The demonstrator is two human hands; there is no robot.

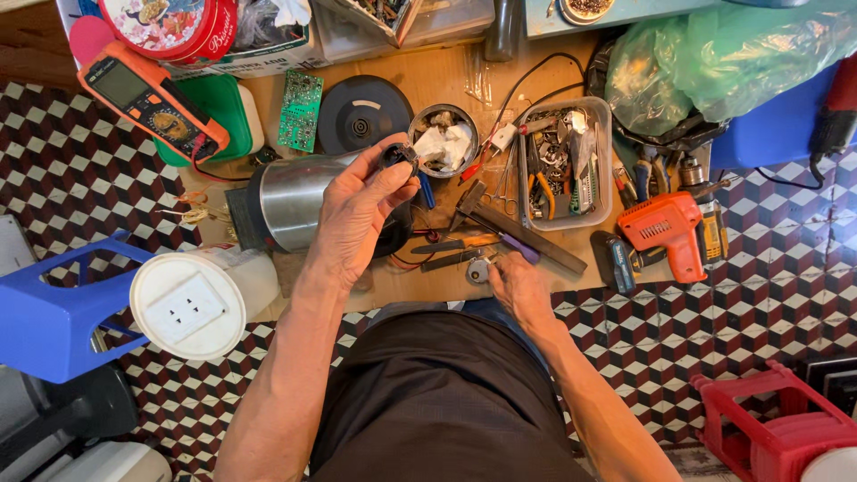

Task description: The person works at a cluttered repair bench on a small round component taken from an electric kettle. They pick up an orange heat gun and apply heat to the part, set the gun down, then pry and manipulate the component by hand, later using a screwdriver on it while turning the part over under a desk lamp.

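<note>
My left hand (357, 214) is raised over the low wooden board (428, 76), pinching a small black part (399, 154) between thumb and fingertips. Under it lies a stainless steel kettle body (290, 201) on its side. My right hand (518, 284) rests at the board's near edge, its fingers curled at a small round metal piece (479, 268), beside a purple-handled tool (518, 248) and a screwdriver (457, 244). A round black base (361, 112) and a metal cup holding crumpled white paper (444, 141) sit just beyond my left hand.
A clear tray of pliers and small tools (564, 161), an orange drill (671, 230), an orange multimeter (147, 96), a green circuit board (300, 110), a white round socket unit (189, 305), a blue stool (54, 308), green plastic bags (714, 58) and a red crate (772, 419) surround the board.
</note>
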